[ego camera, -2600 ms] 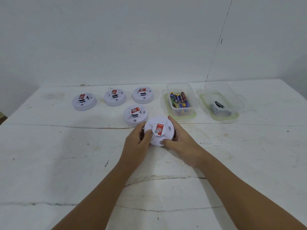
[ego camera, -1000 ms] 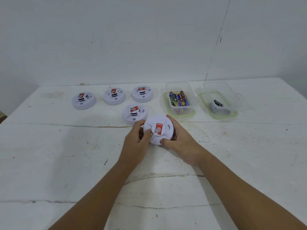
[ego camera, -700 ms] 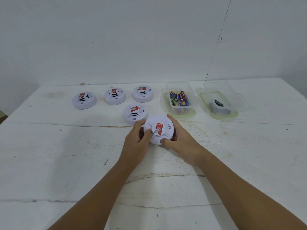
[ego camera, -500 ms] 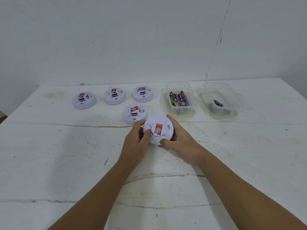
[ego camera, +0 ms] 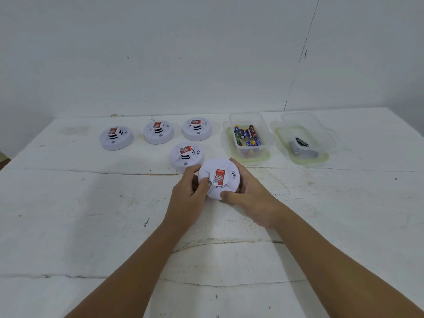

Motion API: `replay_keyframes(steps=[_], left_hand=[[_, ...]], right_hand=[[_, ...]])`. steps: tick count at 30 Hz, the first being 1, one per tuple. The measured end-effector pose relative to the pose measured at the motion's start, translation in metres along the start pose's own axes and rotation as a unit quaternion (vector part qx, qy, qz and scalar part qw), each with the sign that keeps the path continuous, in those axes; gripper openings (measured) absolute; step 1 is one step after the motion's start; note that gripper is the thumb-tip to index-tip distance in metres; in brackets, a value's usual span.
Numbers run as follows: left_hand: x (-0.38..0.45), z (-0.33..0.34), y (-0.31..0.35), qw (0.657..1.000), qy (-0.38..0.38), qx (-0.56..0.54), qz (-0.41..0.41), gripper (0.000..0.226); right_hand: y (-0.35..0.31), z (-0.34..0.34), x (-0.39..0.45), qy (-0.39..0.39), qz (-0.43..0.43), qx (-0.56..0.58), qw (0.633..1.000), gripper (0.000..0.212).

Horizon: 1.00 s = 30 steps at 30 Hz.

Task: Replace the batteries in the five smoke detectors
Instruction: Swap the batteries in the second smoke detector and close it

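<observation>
Gripping one white smoke detector (ego camera: 219,179) between both hands over the middle of the white counter (ego camera: 68,214), red label facing up. Left hand (ego camera: 189,198) curling round its left edge, thumb pressing on the top beside the label. Right hand (ego camera: 250,196) wrapping the right side, fingers hooking over the far rim, thumb pinching the near rim. Sitting just behind it, nearly touching: a second detector (ego camera: 186,156). Lying farther back in a row, apart from each other: three more detectors (ego camera: 116,138) (ego camera: 158,132) (ego camera: 196,129). Standing to the right of them: a clear tub (ego camera: 249,136) holding mixed coloured batteries (ego camera: 246,136), and beside it another clear tub (ego camera: 302,138) holding a few dark items, too small to name.
</observation>
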State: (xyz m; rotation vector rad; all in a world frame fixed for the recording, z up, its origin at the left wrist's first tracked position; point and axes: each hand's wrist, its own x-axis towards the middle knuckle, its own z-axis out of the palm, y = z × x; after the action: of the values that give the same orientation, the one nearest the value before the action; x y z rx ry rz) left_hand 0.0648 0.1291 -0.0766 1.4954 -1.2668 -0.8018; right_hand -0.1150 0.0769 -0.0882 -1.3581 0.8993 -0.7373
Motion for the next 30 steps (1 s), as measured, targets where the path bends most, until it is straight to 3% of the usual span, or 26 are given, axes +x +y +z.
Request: replay_keyframes(steps=[17,21,23,26,30], left_hand=[[-0.0011,-0.0008,0.0008,1.0,-0.003,0.016,0.003,0.03],[-0.001,-0.0011,0.002,1.0,-0.001,0.018,0.006,0.029],[-0.0011,-0.0013,0.0025,1.0,-0.003,0.017,0.004,0.029],[-0.0018,-0.0014,0.0031,1.0,-0.005,0.015,0.008,0.028],[-0.0015,-0.0012,0.004,1.0,0.0,0.012,0.009,0.026]], right_hand=[[-0.002,0.0006,-0.0018,-0.007,-0.016,-0.009,1.0,0.089],[-0.0074,0.0023,-0.0039,-0.022,-0.032,-0.008,0.999,0.075],[-0.0067,0.0034,-0.0038,-0.016,-0.027,-0.008,0.999,0.077],[-0.008,0.0048,-0.0047,-0.002,-0.016,-0.001,1.0,0.098],[-0.0069,0.004,-0.0037,-0.027,-0.044,-0.008,0.999,0.077]])
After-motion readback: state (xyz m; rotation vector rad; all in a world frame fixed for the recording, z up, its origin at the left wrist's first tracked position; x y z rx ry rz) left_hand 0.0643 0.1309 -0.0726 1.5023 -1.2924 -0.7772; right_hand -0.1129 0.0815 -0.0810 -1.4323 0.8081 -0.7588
